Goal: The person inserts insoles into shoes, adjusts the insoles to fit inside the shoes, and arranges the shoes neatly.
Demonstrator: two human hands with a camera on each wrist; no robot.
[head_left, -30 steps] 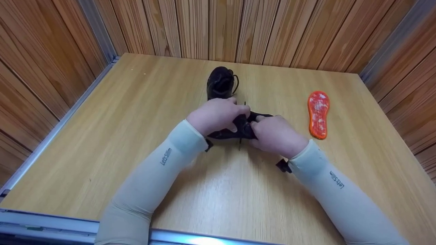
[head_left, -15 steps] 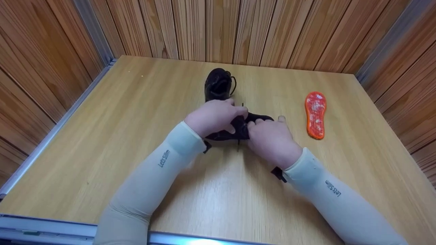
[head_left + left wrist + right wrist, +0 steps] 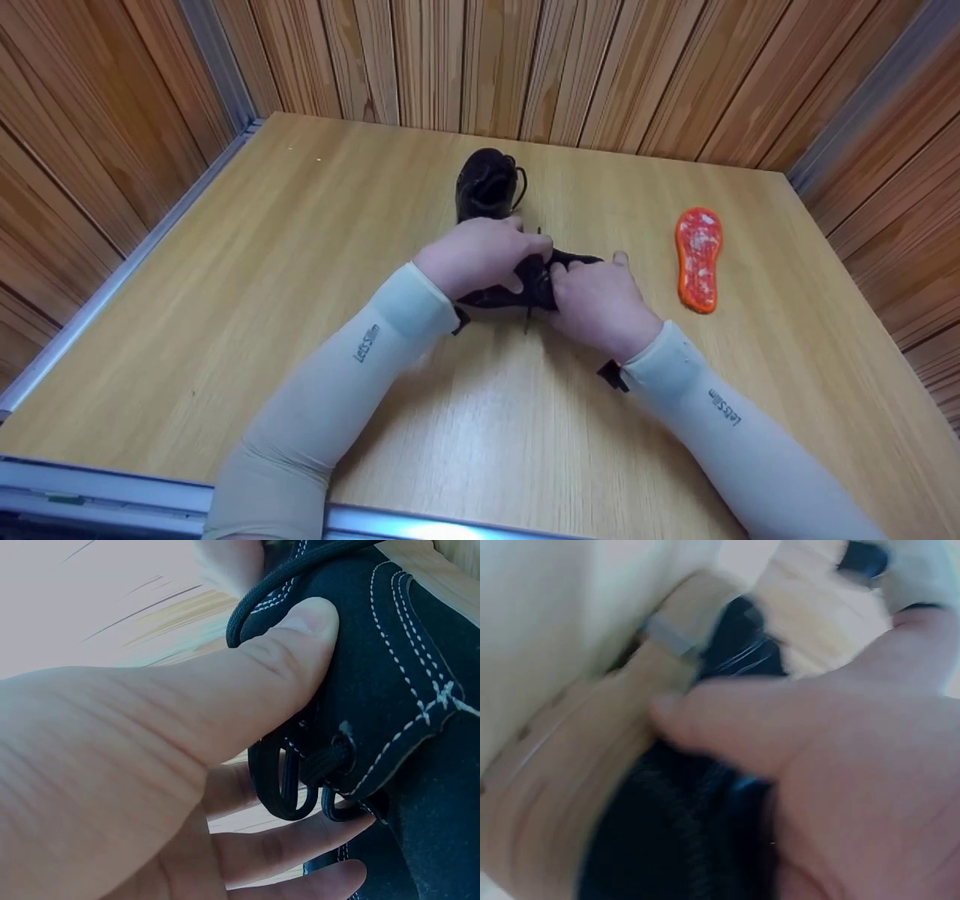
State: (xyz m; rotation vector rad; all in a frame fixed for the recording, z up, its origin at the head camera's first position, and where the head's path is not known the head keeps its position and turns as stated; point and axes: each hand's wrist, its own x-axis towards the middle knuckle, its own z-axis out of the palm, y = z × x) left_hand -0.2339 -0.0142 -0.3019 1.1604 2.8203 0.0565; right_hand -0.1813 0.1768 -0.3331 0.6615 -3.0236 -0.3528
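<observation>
A black lace-up shoe (image 3: 499, 297) lies crosswise on the table, its toe to the left and its heel to the right. My left hand (image 3: 480, 256) grips it over the laced part. In the left wrist view the thumb lies on the white-stitched upper, beside a loop of black shoelace (image 3: 259, 611), with fingers around the other side. My right hand (image 3: 602, 307) has its fingers down in the shoe's opening. Its thumb (image 3: 720, 716) stands apart, over the collar in the blurred right wrist view; what those hidden fingers do inside cannot be seen.
A second black shoe (image 3: 484, 184) stands just behind, with its opening facing back and a lace loop on its right. To the right lies an orange-rimmed red and white insole (image 3: 699, 259). Wood-panelled walls (image 3: 495, 67) enclose the table (image 3: 225, 300) at back and sides.
The right thumb has spread away from the fingers, and the right wrist has shifted slightly left and down. The left hand keeps its hold on the shoe.
</observation>
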